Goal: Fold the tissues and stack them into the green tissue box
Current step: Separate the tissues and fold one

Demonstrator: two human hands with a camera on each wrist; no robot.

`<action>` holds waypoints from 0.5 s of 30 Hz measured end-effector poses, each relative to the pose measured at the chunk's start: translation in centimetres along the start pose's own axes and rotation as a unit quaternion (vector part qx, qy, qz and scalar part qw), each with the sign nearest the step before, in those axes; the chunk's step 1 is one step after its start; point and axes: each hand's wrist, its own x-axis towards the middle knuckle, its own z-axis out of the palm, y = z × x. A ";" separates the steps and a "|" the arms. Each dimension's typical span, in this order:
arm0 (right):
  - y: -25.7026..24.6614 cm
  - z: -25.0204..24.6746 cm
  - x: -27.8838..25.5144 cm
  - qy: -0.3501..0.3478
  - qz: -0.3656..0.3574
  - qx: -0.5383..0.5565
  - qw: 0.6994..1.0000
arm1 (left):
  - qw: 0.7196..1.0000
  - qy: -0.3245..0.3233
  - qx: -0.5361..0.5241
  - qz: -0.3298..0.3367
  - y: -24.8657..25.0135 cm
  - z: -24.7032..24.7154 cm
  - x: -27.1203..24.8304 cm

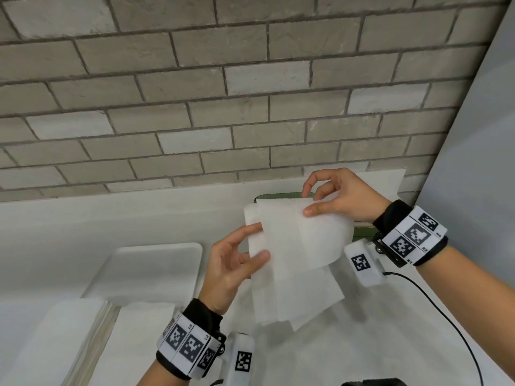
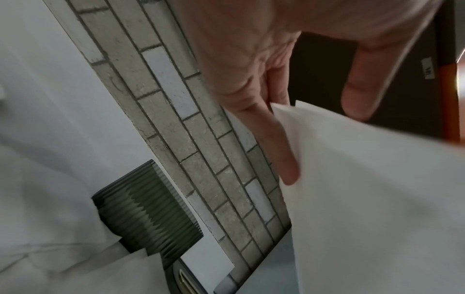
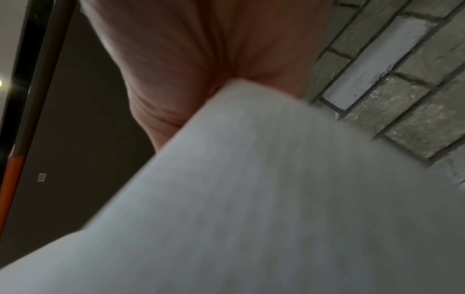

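A white tissue [image 1: 295, 246], partly folded over itself, hangs in the air between both hands. My left hand [image 1: 258, 242] holds its left edge, thumb in front and fingers behind. My right hand [image 1: 308, 203] pinches the upper right corner between thumb and forefinger. The green tissue box [image 1: 280, 195] stands behind the tissue against the wall, mostly hidden by it. In the left wrist view my fingers [image 2: 284, 151] lie along the tissue [image 2: 365, 199], and the ribbed green box [image 2: 148, 210] shows below. The right wrist view is filled by the tissue [image 3: 251, 199].
A white tray [image 1: 145, 271] sits left of the hands. A stack of flat tissues [image 1: 69, 335] lies at the near left, with a single sheet [image 1: 139, 330] beside it. A black cable [image 1: 446, 316] runs along the table on the right. The brick wall [image 1: 250, 107] is close behind.
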 end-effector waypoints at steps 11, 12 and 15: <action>-0.9 1.5 -0.1 -0.004 -0.011 0.005 1.000 | 0.978 0.205 -0.045 -0.016 0.9 2.1 1.8; -1.0 1.6 -0.2 -0.004 -0.011 0.009 1.000 | 0.975 0.214 -0.051 -0.020 0.8 2.1 1.9; -1.1 1.8 -0.3 0.002 -0.009 0.014 1.000 | 0.971 0.231 -0.055 -0.023 0.7 2.2 2.2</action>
